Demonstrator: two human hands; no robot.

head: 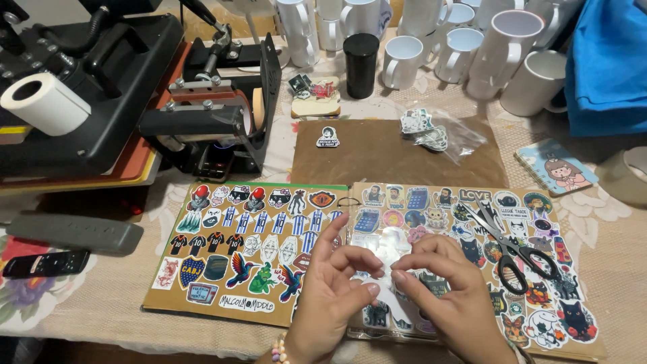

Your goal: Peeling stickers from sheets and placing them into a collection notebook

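Sticker cut-out [385,286], white-backed and small, sits between both hands just above the right-hand sticker board [579,337]. The left hand [330,296] pinches its left edge between thumb and forefinger; the right hand [451,296] pinches the opposite edge with thumb and fingertips pressed together. The piece is largely hidden by the fingers, so its printed face cannot be made out.

Handling judgement: the item is probably very light, thin and flexible, with a glossy face that may slip and a backing that creases or tears if bent sharply. Hold at the outer margins only, with light fingertip pressure, keeping pads off any exposed adhesive.

Black-handled scissors [512,253] lie open on the same board, just right of the hands. A second sticker board [168,296] lies to the left. White mugs [472,50] stand well behind.
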